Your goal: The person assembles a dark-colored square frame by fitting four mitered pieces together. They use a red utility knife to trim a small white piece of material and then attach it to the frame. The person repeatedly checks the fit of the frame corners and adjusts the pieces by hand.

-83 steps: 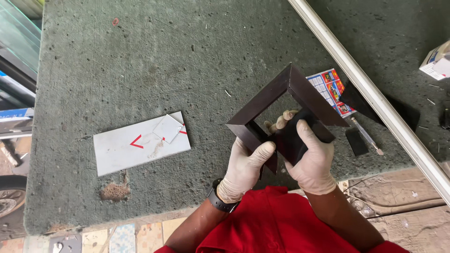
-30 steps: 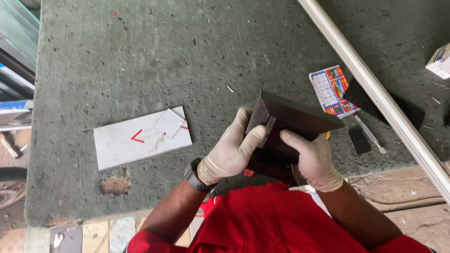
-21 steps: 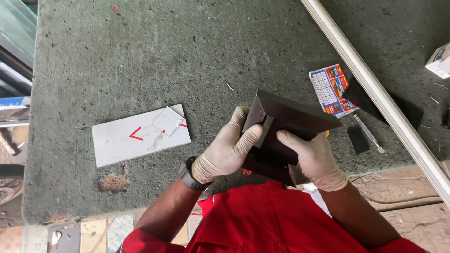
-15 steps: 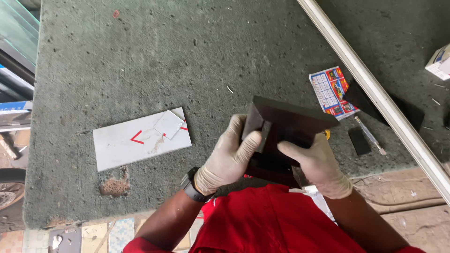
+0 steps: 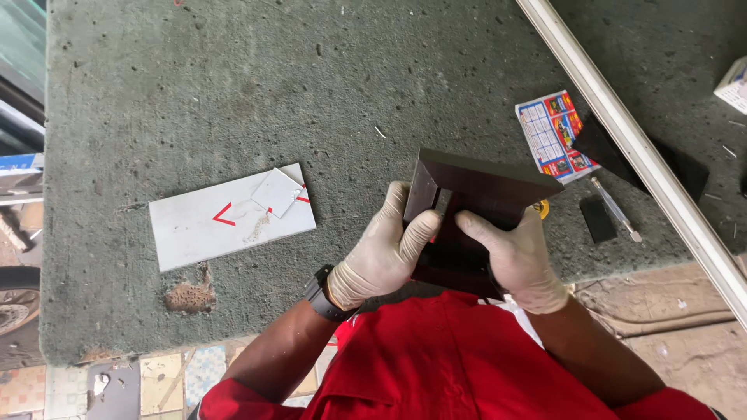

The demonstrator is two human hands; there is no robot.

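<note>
Dark frame [image 5: 475, 187] gripped by both hands: left [image 5: 385, 253], right [image 5: 517, 257] | colourful printed card [image 5: 554, 134] beside metal rail [image 5: 622, 128]

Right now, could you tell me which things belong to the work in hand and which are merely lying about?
In hand:
dark wooden frame
left hand
right hand

Lying about:
white panel with red marks
colourful printed card
pale metal bar
small black block

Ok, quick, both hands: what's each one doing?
Left hand: closed on the dark frame.
Right hand: closed on the same frame.
</note>
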